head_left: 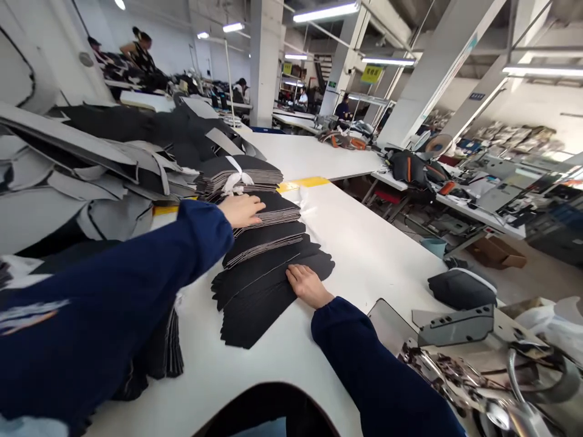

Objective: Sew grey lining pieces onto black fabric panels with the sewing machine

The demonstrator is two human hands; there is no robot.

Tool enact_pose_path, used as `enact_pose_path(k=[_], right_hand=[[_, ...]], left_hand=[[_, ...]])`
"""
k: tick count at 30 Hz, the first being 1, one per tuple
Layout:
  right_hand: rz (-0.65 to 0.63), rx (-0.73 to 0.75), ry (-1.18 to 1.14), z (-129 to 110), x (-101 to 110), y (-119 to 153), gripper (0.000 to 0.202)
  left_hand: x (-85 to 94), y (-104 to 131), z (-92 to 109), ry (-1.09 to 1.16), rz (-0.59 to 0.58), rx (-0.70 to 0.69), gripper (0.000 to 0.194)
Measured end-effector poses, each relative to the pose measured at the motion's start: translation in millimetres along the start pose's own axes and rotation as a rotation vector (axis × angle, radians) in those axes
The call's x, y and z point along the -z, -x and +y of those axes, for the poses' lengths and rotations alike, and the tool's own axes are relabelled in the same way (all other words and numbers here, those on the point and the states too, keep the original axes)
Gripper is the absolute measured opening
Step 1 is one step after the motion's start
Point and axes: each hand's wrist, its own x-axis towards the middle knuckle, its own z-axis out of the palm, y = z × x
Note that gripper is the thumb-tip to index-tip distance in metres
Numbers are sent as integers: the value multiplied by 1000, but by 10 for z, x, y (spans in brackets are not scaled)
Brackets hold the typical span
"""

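Several stacks of dark fabric pieces with grey undersides lie in an overlapping row on the white table. My left hand is laid over the black stack, fingers stretched out on its top. Just behind it, a bundle of the same pieces is tied with a white strip. Nearer to me, the pieces are fanned out. On their right edge rests my right hand, its fingers lying on the fabric and its thumb hidden. Between the hands is another stack.
A large heap of grey and black cut pieces covers the left side. At the lower right stands a sewing machine, with a dark padded piece behind it. Other people work at tables farther back.
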Motion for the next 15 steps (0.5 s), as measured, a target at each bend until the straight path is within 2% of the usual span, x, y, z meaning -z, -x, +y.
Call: enact_pose_path(k=[3,6,8,10,13,15], right_hand=[[12,40,25,46,83,-55,32],[64,17,30,13,315,59,33],[136,-15,6,-95,516,325,34],[174,-56,-50,-297,697,718,32],[125,-194,-136,-728,851,1304,29],[54,-352,-173,-995,865,1523,31]], left_hand=[[-91,-279,176,-32,-21,87,36],[-82,-383,203,-44,-3,127,35],[-56,-391,192,-59,5,106,37],[-24,-386,192,-73,-5,85,38],[37,-386,235,-103,-54,73,35],[89,-398,285,-134,-83,93,32]])
